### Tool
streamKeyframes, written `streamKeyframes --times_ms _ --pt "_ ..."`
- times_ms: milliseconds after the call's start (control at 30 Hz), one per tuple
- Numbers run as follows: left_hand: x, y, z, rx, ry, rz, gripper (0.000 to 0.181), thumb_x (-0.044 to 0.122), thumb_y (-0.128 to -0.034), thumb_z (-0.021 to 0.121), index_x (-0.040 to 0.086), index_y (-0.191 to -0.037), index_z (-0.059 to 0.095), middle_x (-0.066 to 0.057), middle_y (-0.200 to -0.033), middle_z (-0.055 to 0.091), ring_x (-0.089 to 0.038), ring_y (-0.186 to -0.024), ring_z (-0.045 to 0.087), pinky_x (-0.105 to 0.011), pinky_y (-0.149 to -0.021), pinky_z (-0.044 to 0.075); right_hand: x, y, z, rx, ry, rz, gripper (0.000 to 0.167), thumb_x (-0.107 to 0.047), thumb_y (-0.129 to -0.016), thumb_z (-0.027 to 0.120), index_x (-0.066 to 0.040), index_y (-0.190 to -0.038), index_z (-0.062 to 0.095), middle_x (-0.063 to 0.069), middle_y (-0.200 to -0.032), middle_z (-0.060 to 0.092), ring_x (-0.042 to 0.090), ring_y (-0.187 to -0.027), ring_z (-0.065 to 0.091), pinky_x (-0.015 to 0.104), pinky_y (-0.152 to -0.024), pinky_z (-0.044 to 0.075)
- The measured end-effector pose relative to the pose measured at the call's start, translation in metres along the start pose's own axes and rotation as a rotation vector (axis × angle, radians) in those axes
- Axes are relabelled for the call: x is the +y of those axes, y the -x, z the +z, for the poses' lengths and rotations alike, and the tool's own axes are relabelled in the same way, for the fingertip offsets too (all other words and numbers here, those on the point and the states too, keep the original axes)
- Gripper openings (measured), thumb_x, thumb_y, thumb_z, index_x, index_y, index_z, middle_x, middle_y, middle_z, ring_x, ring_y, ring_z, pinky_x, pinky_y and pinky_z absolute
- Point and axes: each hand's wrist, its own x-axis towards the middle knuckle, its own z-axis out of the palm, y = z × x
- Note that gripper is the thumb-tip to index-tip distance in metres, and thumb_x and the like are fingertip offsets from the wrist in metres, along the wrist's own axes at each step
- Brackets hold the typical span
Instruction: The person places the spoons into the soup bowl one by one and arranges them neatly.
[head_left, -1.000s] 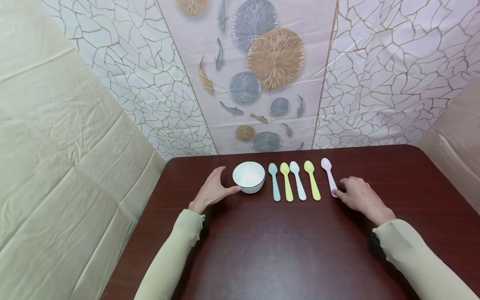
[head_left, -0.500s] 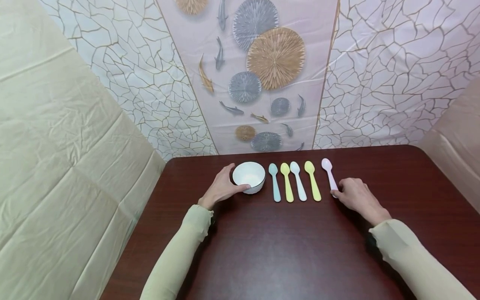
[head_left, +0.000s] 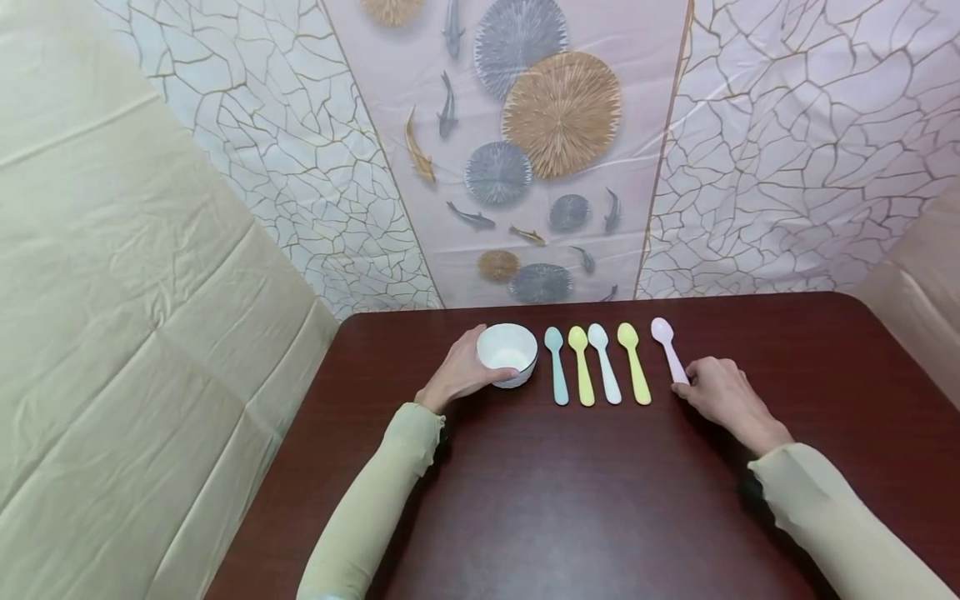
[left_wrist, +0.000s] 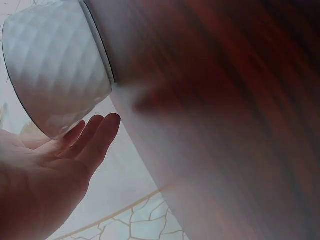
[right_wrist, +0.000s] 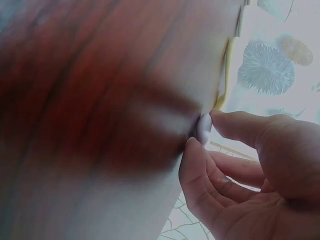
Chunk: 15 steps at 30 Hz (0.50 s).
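In the head view a white bowl (head_left: 507, 350) stands upright on the dark table. My left hand (head_left: 462, 367) is curved round its left side, the thumb across the near side. In the left wrist view the fingers (left_wrist: 97, 142) lie close against the bowl's textured wall (left_wrist: 55, 65); the thumb is hidden there. At the right end of a row of spoons lies a pale pink spoon (head_left: 669, 346), bowl end pointing away. My right hand (head_left: 726, 395) pinches its handle end. The right wrist view shows that handle tip (right_wrist: 204, 129) between thumb and forefinger.
Between the hands lie a blue spoon (head_left: 557, 367), a yellow spoon (head_left: 582, 367), a white spoon (head_left: 605, 367) and another yellow spoon (head_left: 636, 367), roughly side by side. The table's far edge (head_left: 420, 315) meets a patterned cloth backdrop (head_left: 558, 117).
My left hand has moved right, from beside the bowl to round its side. My right hand stays at the pink spoon's handle, its thumb and finger now over the end. The view shifted slightly.
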Motion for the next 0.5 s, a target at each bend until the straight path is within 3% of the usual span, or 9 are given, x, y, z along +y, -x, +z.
streamKeyframes --times_ms 133,167,233,300,367,500 --pt "-0.018 -0.011 0.011 0.015 -0.009 0.006 0.135 0.081 -0.0710 0.085 0.001 -0.167 0.035 -0.021 -0.169 0.046 -0.038 -0.154 0.047 -0.054 -0.124 0.044 -0.001 0.000 0.002 0.019 -0.009 -0.006 0.018 -0.014 -0.093 0.080 0.002 -0.085 0.077 0.004 -0.067 0.068 0.023 -0.065 0.055 0.034 -0.059 0.042" --pt "-0.010 -0.008 0.009 0.006 0.001 -0.022 0.132 0.075 -0.0727 0.088 -0.001 -0.167 0.036 -0.024 -0.169 0.045 -0.042 -0.154 0.046 -0.059 -0.124 0.043 -0.001 0.000 0.002 0.021 -0.010 -0.006 0.018 -0.014 -0.093 0.081 0.002 -0.085 0.077 0.004 -0.067 0.068 0.023 -0.065 0.055 0.034 -0.059 0.042" --pt "-0.017 -0.012 0.013 0.009 -0.017 -0.023 0.133 0.077 -0.0724 0.087 0.000 -0.167 0.036 -0.024 -0.168 0.046 -0.042 -0.153 0.047 -0.059 -0.121 0.046 -0.001 0.000 0.003 0.020 -0.018 -0.001 0.019 -0.013 -0.092 0.081 0.003 -0.084 0.077 0.004 -0.066 0.067 0.022 -0.065 0.055 0.033 -0.059 0.042" --pt "-0.010 -0.010 0.010 -0.006 -0.012 -0.051 0.132 0.074 -0.0722 0.089 -0.001 -0.167 0.035 -0.024 -0.168 0.046 -0.045 -0.153 0.047 -0.061 -0.122 0.044 -0.001 0.001 0.003 0.007 -0.042 0.013 0.019 -0.013 -0.093 0.081 0.004 -0.086 0.078 0.003 -0.063 0.067 0.020 -0.062 0.058 0.033 -0.057 0.043" --pt "-0.011 -0.010 0.011 -0.001 -0.024 -0.038 0.131 0.074 -0.0735 0.088 0.000 -0.167 0.035 -0.024 -0.168 0.047 -0.044 -0.152 0.048 -0.059 -0.121 0.045 -0.001 0.000 0.003 -0.006 -0.070 0.032 0.019 -0.013 -0.093 0.079 0.005 -0.088 0.078 0.001 -0.061 0.067 0.016 -0.059 0.060 0.032 -0.055 0.044" --pt "0.005 -0.002 0.001 -0.011 0.013 -0.025 0.124 0.059 -0.0761 0.093 -0.002 -0.167 0.034 -0.026 -0.168 0.045 -0.044 -0.153 0.048 -0.059 -0.124 0.044 -0.001 -0.001 0.002 -0.025 -0.115 0.067 0.020 -0.014 -0.095 0.077 0.006 -0.091 0.078 -0.002 -0.059 0.066 0.011 -0.055 0.062 0.030 -0.053 0.045"
